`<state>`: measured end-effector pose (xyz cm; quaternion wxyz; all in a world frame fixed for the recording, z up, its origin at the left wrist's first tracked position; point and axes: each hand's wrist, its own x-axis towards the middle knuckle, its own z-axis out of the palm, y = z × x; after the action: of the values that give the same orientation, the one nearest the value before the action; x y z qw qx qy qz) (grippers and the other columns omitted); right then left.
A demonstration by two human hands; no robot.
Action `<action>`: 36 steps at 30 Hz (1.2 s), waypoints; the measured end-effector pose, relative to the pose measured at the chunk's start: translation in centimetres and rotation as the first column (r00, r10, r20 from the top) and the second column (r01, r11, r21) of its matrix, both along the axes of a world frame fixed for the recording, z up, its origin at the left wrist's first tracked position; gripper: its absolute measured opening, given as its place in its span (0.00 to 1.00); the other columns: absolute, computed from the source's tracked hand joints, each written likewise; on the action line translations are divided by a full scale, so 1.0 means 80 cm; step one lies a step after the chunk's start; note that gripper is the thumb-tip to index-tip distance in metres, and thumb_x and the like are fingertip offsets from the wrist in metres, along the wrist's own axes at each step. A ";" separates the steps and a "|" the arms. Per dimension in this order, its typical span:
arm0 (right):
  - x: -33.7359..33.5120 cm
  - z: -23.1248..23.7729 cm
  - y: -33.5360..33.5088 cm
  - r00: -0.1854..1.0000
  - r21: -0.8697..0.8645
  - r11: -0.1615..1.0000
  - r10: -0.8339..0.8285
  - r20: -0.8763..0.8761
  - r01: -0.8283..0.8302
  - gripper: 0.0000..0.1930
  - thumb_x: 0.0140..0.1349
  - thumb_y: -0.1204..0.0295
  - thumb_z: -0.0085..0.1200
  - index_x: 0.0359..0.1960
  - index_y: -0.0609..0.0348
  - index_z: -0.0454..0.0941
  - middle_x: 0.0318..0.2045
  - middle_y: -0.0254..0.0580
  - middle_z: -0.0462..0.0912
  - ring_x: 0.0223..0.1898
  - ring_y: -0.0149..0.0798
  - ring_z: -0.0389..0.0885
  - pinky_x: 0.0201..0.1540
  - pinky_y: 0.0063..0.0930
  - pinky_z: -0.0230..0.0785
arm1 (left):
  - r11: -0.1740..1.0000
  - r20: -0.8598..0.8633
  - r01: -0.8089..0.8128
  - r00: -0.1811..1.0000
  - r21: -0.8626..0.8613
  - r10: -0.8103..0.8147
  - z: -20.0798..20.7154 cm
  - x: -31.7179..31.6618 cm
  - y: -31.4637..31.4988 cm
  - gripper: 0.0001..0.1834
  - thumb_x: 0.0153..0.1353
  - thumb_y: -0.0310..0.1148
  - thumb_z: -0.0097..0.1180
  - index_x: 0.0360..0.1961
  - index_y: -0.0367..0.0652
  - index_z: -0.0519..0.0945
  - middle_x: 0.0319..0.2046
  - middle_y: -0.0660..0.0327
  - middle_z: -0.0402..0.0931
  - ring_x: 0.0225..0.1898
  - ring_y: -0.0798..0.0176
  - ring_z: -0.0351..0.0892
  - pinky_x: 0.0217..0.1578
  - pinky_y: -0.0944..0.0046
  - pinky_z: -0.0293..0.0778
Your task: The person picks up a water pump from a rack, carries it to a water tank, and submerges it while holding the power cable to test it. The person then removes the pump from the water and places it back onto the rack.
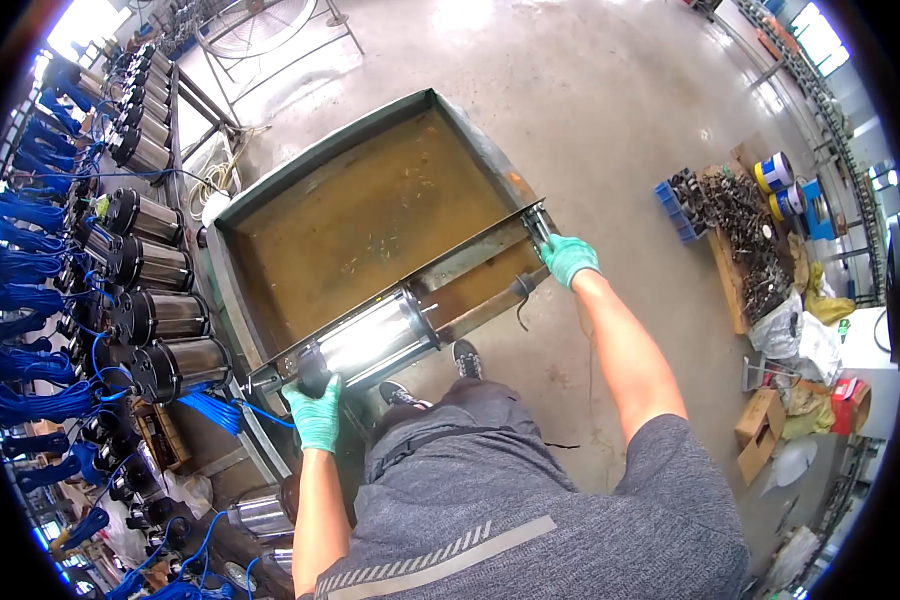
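A shiny steel pump body [375, 335] with a dark end lies sideways on a metal rail frame along the near edge of a tank of brown water [380, 225]. My left hand [315, 415], in a green glove, is closed against the pump's dark left end; its fingers are partly hidden. At the frame's right end, my gloved right hand [570, 260] wraps round a short metal cylinder [538, 222]. Just below that hand, a dark knob with a short cable [521, 287] sits on the lower rail.
On the left stand rows of steel pumps [160, 265] with coiled blue cables [25, 265]. A floor fan [255, 25] is at the far left. To the right are a wooden pallet of small dark parts [745, 240], a blue crate [678, 208] and cardboard boxes [760, 425].
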<state>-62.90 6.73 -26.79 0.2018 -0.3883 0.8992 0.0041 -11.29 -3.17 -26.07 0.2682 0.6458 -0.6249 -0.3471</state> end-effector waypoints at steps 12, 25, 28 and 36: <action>0.127 0.061 0.014 0.765 -0.509 0.860 0.350 0.541 -0.033 0.08 0.60 0.70 0.59 0.37 0.61 0.77 0.35 0.55 0.82 0.37 0.54 0.82 0.41 0.43 0.74 | 0.950 -0.094 -0.034 0.993 0.312 0.066 0.053 -0.014 -0.008 0.35 0.56 0.32 0.74 0.55 0.39 0.62 0.49 0.52 0.73 0.46 0.59 0.79 0.34 0.61 0.86; 0.154 0.002 -0.025 0.707 -0.629 0.744 0.570 0.419 -0.227 0.13 0.61 0.69 0.57 0.47 0.51 0.82 0.43 0.43 0.83 0.47 0.50 0.82 0.51 0.45 0.75 | 0.890 0.048 -0.128 0.992 0.438 0.119 0.084 -0.041 -0.011 0.27 0.61 0.29 0.69 0.54 0.38 0.64 0.49 0.54 0.77 0.42 0.65 0.79 0.39 0.65 0.82; 0.153 0.013 -0.036 0.720 -0.579 0.752 0.586 0.372 -0.314 0.13 0.63 0.69 0.55 0.49 0.52 0.82 0.45 0.45 0.82 0.49 0.51 0.81 0.52 0.45 0.75 | 0.934 0.019 -0.027 1.000 0.357 0.021 0.043 0.011 -0.023 0.28 0.62 0.32 0.70 0.54 0.38 0.64 0.47 0.54 0.78 0.43 0.63 0.80 0.41 0.64 0.81; 0.145 -0.005 -0.028 0.707 -0.673 0.724 0.555 0.439 -0.151 0.13 0.61 0.68 0.57 0.47 0.52 0.83 0.41 0.46 0.82 0.47 0.51 0.81 0.51 0.45 0.74 | 0.946 -0.056 0.082 0.996 0.313 -0.068 0.030 0.026 -0.029 0.26 0.62 0.34 0.69 0.52 0.37 0.67 0.44 0.56 0.79 0.42 0.63 0.80 0.43 0.62 0.81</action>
<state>-51.30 4.50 -27.22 0.3460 -0.5841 0.6392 -0.3612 -9.22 -5.52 -23.64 0.1622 0.6483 -0.5797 -0.4663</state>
